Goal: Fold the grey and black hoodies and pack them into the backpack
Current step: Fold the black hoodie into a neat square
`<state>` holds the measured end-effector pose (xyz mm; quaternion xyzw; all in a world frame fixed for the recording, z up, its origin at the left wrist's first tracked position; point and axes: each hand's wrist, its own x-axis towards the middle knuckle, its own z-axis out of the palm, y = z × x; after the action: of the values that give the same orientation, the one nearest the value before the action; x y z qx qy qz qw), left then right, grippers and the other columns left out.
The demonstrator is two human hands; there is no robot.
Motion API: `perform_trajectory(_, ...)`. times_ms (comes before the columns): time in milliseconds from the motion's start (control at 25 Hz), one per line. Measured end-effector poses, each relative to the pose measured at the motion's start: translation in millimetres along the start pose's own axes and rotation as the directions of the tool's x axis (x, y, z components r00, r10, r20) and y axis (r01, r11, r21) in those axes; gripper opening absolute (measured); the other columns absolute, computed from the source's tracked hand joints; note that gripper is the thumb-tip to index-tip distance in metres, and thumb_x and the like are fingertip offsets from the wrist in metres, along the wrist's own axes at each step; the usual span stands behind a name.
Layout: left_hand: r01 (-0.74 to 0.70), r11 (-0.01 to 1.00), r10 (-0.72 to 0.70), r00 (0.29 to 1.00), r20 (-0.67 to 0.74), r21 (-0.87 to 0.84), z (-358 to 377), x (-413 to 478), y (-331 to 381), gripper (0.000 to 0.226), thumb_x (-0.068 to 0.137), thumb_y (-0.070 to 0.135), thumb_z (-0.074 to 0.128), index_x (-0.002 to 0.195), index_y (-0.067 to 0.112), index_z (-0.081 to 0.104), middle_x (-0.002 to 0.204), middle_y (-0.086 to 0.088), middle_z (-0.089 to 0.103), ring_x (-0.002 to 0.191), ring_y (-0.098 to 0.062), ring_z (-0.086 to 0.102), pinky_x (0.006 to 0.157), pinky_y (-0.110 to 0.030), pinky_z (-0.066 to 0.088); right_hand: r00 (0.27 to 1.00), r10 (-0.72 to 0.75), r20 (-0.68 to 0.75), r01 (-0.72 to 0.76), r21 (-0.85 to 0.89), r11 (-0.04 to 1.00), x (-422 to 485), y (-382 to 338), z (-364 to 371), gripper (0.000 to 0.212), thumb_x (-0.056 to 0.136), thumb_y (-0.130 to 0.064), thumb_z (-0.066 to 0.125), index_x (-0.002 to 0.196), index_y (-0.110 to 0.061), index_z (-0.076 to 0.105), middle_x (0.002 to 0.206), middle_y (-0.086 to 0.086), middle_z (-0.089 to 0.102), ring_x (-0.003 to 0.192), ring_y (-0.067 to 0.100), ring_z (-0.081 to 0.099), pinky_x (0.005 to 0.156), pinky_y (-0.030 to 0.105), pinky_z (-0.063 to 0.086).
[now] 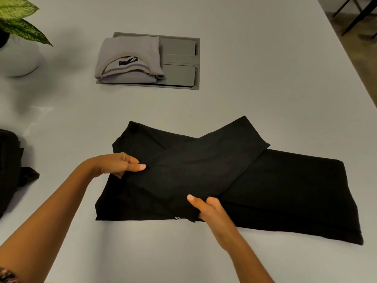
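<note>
The black hoodie (281, 188) lies partly folded across the near middle of the table, with a sleeve laid diagonally over its body. My left hand (117, 164) pinches the sleeve's cloth at the hoodie's left side, thumb on top. At the hoodie's front edge, my right hand (210, 211) grips the lower end of that sleeve. The grey hoodie (130, 58) sits folded into a compact stack at the back, on a metal panel. The black backpack (10, 166) shows only in part at the left edge.
A grey metal panel (179, 62) is set flush in the table under the grey hoodie. A white pot (18, 62) with a green leafy plant (20, 23) stands at the back left. The table's right edge (353, 64) runs diagonally, with dark chair legs beyond it.
</note>
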<state>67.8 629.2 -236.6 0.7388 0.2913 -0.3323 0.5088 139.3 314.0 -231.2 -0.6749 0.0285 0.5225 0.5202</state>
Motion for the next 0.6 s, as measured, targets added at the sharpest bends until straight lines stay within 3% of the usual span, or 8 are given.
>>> perform_trajectory(80, -0.014, 1.0, 0.014, 1.0, -0.018, 0.026, 2.5, 2.3, 2.4, 0.03, 0.09, 0.046, 0.062, 0.085, 0.017, 0.069, 0.096, 0.002, 0.07, 0.094, -0.019, 0.066, 0.082, -0.028, 0.054, 0.982, 0.149, 0.114, -0.118, -0.244, 0.963, -9.9, -27.8, -21.4, 0.059, 0.076, -0.06, 0.07, 0.076, -0.002, 0.06, 0.076, 0.008, 0.066, 0.077, 0.025, 0.069, 0.084, 0.03, 0.055)
perform_trajectory(160, -0.025, 0.998, 0.026, 1.0, -0.016, 0.051, 2.0, 2.7, 0.3, 0.02, 0.095, 0.031, 0.059, 0.092, 0.015, 0.071, 0.097, 0.002, 0.069, 0.094, -0.02, 0.065, 0.081, -0.028, 0.053, 0.985, 0.17, -0.038, -0.159, -0.589, 0.793, -5.0, -59.6, -46.3, 0.066, 0.081, -0.066, 0.061, 0.079, -0.001, 0.069, 0.072, 0.006, 0.073, 0.068, 0.02, 0.072, 0.077, 0.033, 0.059)
perform_trajectory(240, -0.056, 0.996, 0.058, 0.998, -0.036, 0.068, 3.1, 3.0, -2.8, 0.027, 0.096, 0.026, 0.059, 0.089, 0.001, 0.067, 0.085, -0.005, 0.065, 0.084, -0.023, 0.061, 0.074, -0.024, 0.05, 0.956, -0.172, -0.237, -0.094, -0.805, 0.586, 22.3, -90.1, -72.9, 0.043, 0.094, -0.052, 0.053, 0.098, -0.012, 0.07, 0.084, 0.001, 0.073, 0.077, 0.017, 0.07, 0.082, 0.036, 0.055)
perform_trajectory(280, -0.072, 0.995, 0.076, 0.995, -0.062, 0.063, 3.9, 1.9, -3.8, 0.031, 0.096, 0.025, 0.059, 0.087, -0.005, 0.063, 0.079, -0.008, 0.059, 0.078, -0.024, 0.056, 0.071, -0.022, 0.047, 0.908, -0.365, -0.207, -0.015, -0.884, 0.466, 40.5, -106.4, -79.0, 0.032, 0.097, -0.041, 0.051, 0.115, -0.017, 0.065, 0.101, 0.001, 0.07, 0.093, 0.018, 0.066, 0.088, 0.035, 0.05)
perform_trajectory(320, -0.085, 0.995, 0.089, 0.991, -0.1, 0.05, 5.5, -0.2, -4.5, 0.033, 0.095, 0.025, 0.06, 0.086, -0.007, 0.062, 0.075, -0.008, 0.056, 0.074, -0.023, 0.053, 0.069, -0.02, 0.044, 0.875, -0.478, -0.08, 0.102, -0.934, 0.343, 61.7, -118.8, -79.9, 0.034, 0.099, -0.031, 0.049, 0.131, -0.022, 0.055, 0.124, 0.003, 0.062, 0.113, 0.021, 0.059, 0.097, 0.038, 0.045)
perform_trajectory(400, -0.118, 0.992, 0.126, 0.974, -0.19, 0.054, 10.7, -5.9, -2.8, 0.031, 0.095, 0.029, 0.06, 0.081, 0.002, 0.066, 0.067, -0.001, 0.056, 0.066, -0.013, 0.054, 0.069, -0.018, 0.042, 0.857, -0.472, 0.207, 0.285, -0.953, 0.101, 103.9, -133.3, -73.0, 0.051, 0.1, -0.024, 0.047, 0.149, -0.025, 0.034, 0.154, 0.002, 0.037, 0.142, 0.021, 0.031, 0.115, 0.044, 0.026)
perform_trajectory(480, -0.126, 0.987, 0.147, 0.952, -0.267, 0.095, 14.4, -10.7, 1.0, 0.034, 0.097, 0.036, 0.055, 0.073, 0.014, 0.062, 0.063, 0.005, 0.057, 0.06, -0.007, 0.055, 0.068, -0.02, 0.043, 0.877, -0.385, 0.289, 0.29, -0.955, -0.058, 133.1, -137.2, -63.2, 0.057, 0.101, -0.034, 0.045, 0.153, -0.027, 0.025, 0.158, 0.001, 0.028, 0.147, 0.019, 0.02, 0.12, 0.047, 0.009)
perform_trajectory(600, 0.033, 0.979, 0.096, 0.8, -0.593, 0.202, 13.2, -4.4, -3.2, 0.03, 0.1, 0.043, 0.048, 0.087, 0.023, 0.066, 0.072, 0.008, 0.069, 0.062, -0.008, 0.065, 0.068, -0.024, 0.048, 0.847, -0.438, 0.301, 0.229, -0.95, -0.21, 146.3, -125.7, -56.4, 0.052, 0.098, -0.05, 0.04, 0.144, -0.025, 0.041, 0.142, 0.003, 0.048, 0.135, 0.022, 0.037, 0.117, 0.046, 0.015)
